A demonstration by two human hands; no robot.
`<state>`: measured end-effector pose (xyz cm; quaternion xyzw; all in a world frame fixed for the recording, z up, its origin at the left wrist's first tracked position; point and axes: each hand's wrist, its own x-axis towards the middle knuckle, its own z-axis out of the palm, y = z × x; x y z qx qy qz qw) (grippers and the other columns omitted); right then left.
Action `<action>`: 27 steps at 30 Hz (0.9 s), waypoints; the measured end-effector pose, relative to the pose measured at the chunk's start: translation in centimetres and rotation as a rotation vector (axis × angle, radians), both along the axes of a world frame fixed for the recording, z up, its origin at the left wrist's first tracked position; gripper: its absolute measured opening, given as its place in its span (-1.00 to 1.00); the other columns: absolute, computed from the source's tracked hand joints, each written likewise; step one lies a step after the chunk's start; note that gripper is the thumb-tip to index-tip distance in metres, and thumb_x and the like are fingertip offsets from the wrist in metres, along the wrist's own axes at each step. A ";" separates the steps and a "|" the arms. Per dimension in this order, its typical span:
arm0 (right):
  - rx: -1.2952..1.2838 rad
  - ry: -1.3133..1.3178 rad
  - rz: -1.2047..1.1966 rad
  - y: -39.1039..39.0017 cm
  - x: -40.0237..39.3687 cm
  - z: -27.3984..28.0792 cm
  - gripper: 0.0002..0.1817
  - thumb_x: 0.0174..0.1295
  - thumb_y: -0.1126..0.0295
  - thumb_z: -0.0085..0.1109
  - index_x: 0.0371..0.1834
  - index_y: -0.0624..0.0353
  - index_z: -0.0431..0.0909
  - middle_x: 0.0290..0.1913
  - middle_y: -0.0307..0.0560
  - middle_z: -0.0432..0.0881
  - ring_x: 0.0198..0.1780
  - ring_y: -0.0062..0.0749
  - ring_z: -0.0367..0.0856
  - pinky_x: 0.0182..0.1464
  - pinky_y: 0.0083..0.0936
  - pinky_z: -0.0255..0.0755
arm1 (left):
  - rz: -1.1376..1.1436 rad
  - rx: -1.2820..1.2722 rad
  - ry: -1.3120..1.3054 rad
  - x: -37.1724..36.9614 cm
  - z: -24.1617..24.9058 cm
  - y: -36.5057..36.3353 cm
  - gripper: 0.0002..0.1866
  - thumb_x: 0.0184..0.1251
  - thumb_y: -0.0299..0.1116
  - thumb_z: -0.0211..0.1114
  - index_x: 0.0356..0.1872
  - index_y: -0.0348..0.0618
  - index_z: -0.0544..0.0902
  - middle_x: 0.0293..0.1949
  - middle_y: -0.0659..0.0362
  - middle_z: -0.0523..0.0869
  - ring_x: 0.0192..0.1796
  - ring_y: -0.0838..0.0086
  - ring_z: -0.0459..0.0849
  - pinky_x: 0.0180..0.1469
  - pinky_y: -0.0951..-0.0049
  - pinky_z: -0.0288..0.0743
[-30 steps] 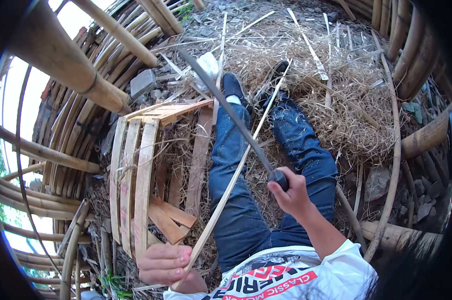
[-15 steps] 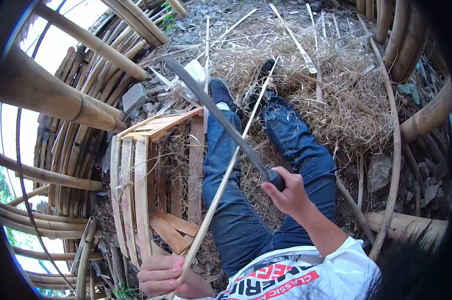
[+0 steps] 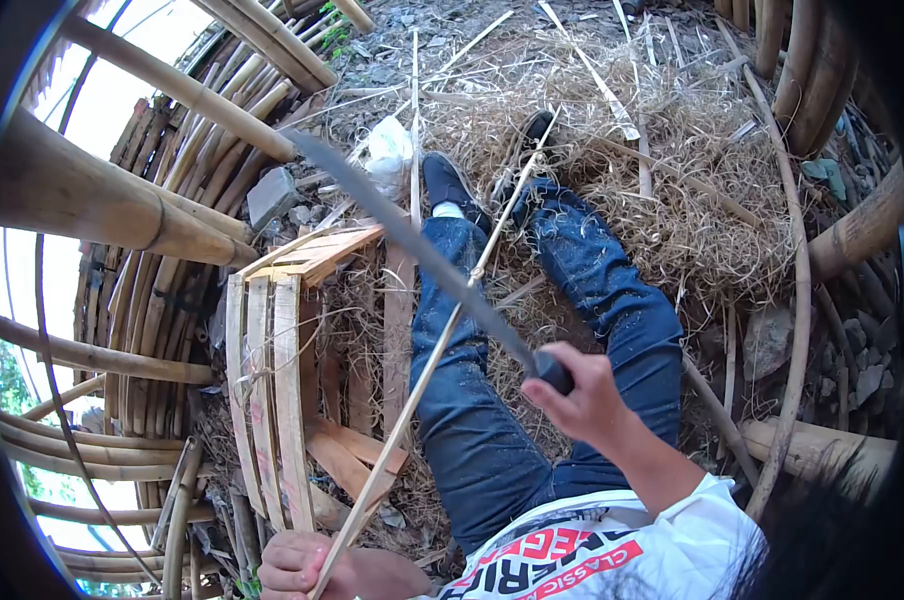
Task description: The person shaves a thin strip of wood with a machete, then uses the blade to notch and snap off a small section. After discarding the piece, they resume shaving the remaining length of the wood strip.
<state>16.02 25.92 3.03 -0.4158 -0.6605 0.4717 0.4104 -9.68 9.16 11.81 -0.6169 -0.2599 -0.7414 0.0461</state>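
My right hand (image 3: pixel 577 393) is closed round the black handle of a machete (image 3: pixel 412 240), whose long dark blade points up and to the left. In my left hand (image 3: pixel 297 566), low in the view, the fingers wrap the near end of a long, thin bamboo strip (image 3: pixel 427 375). That strip slants up across my jeans, and its far end lies by my shoe (image 3: pixel 538 127). Midway along, the blade crosses over it in this view, close to a pale node on the strip.
A slatted wooden crate (image 3: pixel 290 400) lies left of my legs. Curly shavings (image 3: pixel 672 215) cover the ground ahead, with several loose strips (image 3: pixel 592 70) on them. Bamboo poles (image 3: pixel 112 195) stand close on the left; a long pole (image 3: pixel 787 280) runs along the right.
My left hand has slid down and left with the strip's near end. The machete's tip has swung left and down a little, while the right hand has shifted slightly lower.
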 end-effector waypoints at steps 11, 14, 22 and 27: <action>0.007 -0.028 -0.076 0.9 0.8 -1.8 -0.65 0.18 0.15 0.45 -0.27 0.22 0.60 -0.58 -0.12 0.58 -0.55 -0.47 0.64 -0.47 -0.50 0.48 | -0.162 -0.013 0.011 -0.5 3.6 -1.1 -0.77 0.31 -0.16 0.34 -0.22 -0.09 0.64 -0.30 0.18 0.73 -0.45 0.39 0.66 -0.35 0.42 0.67; -0.010 0.024 -0.023 -1.1 0.4 -0.5 -0.63 0.19 0.14 0.45 -0.25 0.24 0.60 -0.58 -0.12 0.57 -0.56 -0.48 0.63 -0.48 -0.50 0.46 | -0.143 -0.024 0.026 -0.4 3.7 -1.3 -0.76 0.31 -0.14 0.35 -0.22 -0.08 0.65 -0.29 0.18 0.74 -0.45 0.39 0.65 -0.35 0.42 0.67; 0.085 0.052 0.087 -1.6 -0.1 1.2 -0.64 0.16 0.18 0.47 -0.23 0.25 0.60 -0.54 -0.09 0.60 -0.54 -0.49 0.63 -0.44 -0.46 0.51 | -0.448 -0.075 0.138 -7.0 2.3 -7.8 -0.49 0.39 -0.03 0.28 0.27 0.15 0.35 0.23 0.13 0.43 0.17 0.17 0.38 0.27 0.20 0.15; -0.088 -0.006 -0.069 0.2 1.3 -1.1 -0.68 0.26 0.17 0.39 -0.29 0.24 0.59 -0.65 -0.24 0.53 -0.57 -0.65 0.55 -0.55 -0.57 0.35 | -0.340 -0.042 0.048 -4.0 3.5 -4.8 -0.48 0.40 -0.05 0.28 0.30 0.16 0.34 0.25 0.14 0.42 0.22 0.18 0.38 0.31 0.19 0.14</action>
